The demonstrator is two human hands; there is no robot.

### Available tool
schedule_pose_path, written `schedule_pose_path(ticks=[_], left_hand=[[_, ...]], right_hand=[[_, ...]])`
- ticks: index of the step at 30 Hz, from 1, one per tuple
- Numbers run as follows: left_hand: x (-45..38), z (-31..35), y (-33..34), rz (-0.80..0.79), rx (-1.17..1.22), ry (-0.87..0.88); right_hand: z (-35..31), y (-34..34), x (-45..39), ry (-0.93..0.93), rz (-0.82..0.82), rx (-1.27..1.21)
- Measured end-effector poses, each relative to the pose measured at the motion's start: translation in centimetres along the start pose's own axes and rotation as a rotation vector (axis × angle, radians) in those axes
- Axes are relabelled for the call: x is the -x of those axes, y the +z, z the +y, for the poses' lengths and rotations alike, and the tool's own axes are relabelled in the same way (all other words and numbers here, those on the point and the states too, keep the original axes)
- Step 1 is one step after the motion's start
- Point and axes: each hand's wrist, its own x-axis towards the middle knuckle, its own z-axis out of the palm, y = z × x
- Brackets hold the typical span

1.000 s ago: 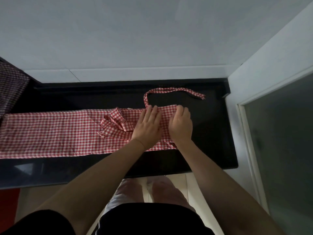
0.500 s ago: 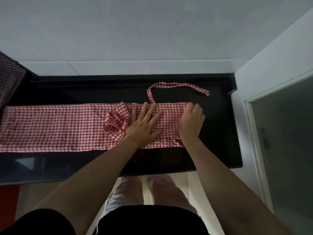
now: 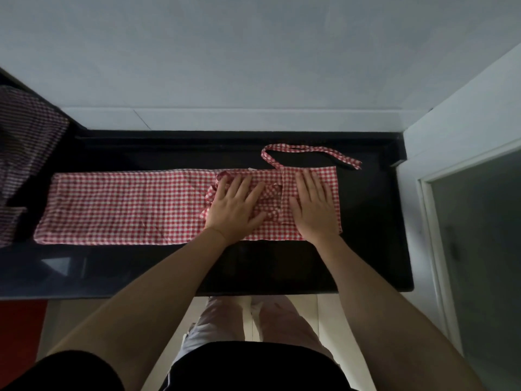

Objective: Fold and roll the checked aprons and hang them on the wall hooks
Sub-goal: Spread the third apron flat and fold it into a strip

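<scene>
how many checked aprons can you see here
2. A red checked apron lies folded along the black counter under both hands; a darker checked apron sits at the left edge, partly cut off. More may be hidden.

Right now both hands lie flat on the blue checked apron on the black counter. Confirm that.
Not quite: the apron is red and white checked, not blue. The head view shows it. Otherwise yes: the left hand and right hand lie flat on it, on the black counter.

Soft gingham cloth on a polished black surface

The red-and-white checked apron (image 3: 127,204) is thin woven cloth, matt and lightly creased; the surface (image 3: 282,266) is smooth, glossy dark stone; the wall (image 3: 253,52) is matt.
</scene>
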Motion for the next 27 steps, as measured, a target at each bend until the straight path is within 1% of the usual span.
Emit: schedule_pose_path(ticks=[4, 7, 9, 10, 12, 13, 14, 15, 17, 19, 20, 21, 22, 23, 24, 25, 27], left_hand=[[0.4, -2.2, -0.9, 0.037, -0.033, -0.081], [-0.2, -2.9, -2.8, -0.001, 0.132, -0.162], [-0.8, -3.5, -3.8, -0.035, 0.27, -0.291], [-1.3, -3.9, -4.0, -0.087, 0.284, -0.356], [-1.9, -5.1, -4.4, -0.205, 0.198, -0.449], [-2.1, -5.6, -4.7, -0.226, 0.151, -0.491], [-2.1, -5.9, -4.9, -0.207, 0.11, -0.529], [-2.1, -6.1, -5.1, -0.142, 0.06, -0.542], [-1.8, -5.9, -4.9, 0.045, -0.002, -0.515], [-1.5, -4.1, -4.9, 0.248, 0.12, -0.383], [-1.3, -2.7, -4.9, 0.296, 0.195, -0.277], [-1.1, -1.1, -4.7, 0.279, 0.24, -0.159], [-0.8, 0.7, -4.3, 0.207, 0.239, -0.041], [-0.5, 2.1, -3.7, 0.11, 0.181, 0.055], [-0.4, 2.9, -3.0, 0.019, 0.113, 0.102], [-0.4, 3.1, -2.1, -0.049, 0.063, 0.098], [-0.3, 1.9, -0.6, -0.092, 0.032, -0.006]], right_hand=[[1.4, -0.7, 0.0, 0.02, -0.051, 0.041], [1.6, -1.0, -0.1, -0.001, -0.039, 0.073], [1.6, -0.9, -0.1, -0.003, -0.041, 0.085], [1.6, -0.8, -0.1, 0.0, -0.044, 0.082], [1.7, -0.8, -0.1, 0.004, -0.043, 0.077], [1.7, -0.7, -0.2, 0.003, -0.042, 0.08], [1.7, -0.7, -0.2, 0.002, -0.043, 0.082], [1.7, -0.6, -0.2, 0.001, -0.044, 0.085], [1.7, -0.6, -0.1, -0.002, -0.037, 0.089], [1.8, -0.6, -0.1, -0.008, -0.027, 0.099], [1.8, -0.6, -0.1, -0.012, -0.022, 0.102], [1.7, -0.7, -0.1, -0.015, -0.017, 0.1], [1.7, -0.7, -0.1, -0.017, -0.014, 0.092], [1.7, -0.7, -0.1, -0.018, -0.013, 0.084], [1.7, -0.7, 0.0, -0.016, -0.011, 0.077], [1.7, -0.6, 0.0, -0.013, -0.005, 0.072], [1.9, -0.6, -0.2, -0.009, -0.004, 0.061]])
